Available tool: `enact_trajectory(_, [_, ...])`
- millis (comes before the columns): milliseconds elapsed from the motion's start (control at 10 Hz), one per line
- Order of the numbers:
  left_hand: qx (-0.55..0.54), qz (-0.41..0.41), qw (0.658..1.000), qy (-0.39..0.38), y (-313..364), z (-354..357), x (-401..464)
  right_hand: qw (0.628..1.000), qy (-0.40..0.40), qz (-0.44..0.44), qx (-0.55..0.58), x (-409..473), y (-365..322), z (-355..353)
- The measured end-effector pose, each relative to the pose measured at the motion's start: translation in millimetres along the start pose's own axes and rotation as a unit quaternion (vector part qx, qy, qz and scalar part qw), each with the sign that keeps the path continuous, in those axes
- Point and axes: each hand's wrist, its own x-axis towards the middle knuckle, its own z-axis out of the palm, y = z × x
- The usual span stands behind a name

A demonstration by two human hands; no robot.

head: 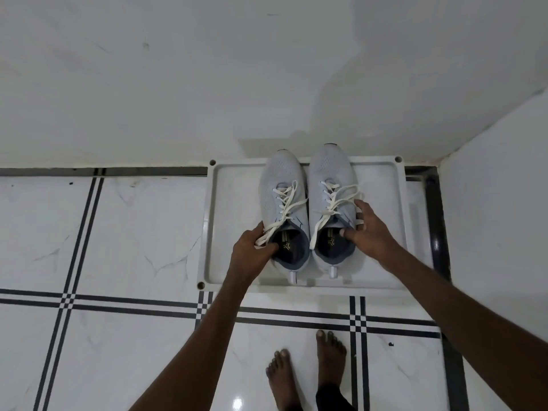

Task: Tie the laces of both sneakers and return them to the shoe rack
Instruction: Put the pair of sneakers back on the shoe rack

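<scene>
White tiled floor (133,238) carries a grey shoe-rack tray (376,185) toward 1 o'clock. Two pale mesh sneakers, laces loose: left hand (252,247) grips left sneaker's (281,188) collar, right hand (367,229) grips right sneaker's (332,173).

white wall (178,69), striped tile floor (133,232)

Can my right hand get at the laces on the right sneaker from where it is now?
Probably yes. The right hand already grips the right sneaker at its collar, and the loose laces lie uncovered on top, right beside the fingers. Nothing blocks them.
</scene>
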Motion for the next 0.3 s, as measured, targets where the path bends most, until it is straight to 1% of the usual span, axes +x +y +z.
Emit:
enact_trajectory(200, [0.021, -0.017, 1.000, -0.014, 1, -5, -13, 0.999, -0.019, 0.016, -0.029, -14, -1, 3])
enact_trajectory(300, [0.075, -0.040, 0.996, 0.033, 15, -11, -15, 0.994, 0.007, 0.009, -0.106, -23, -19, -1])
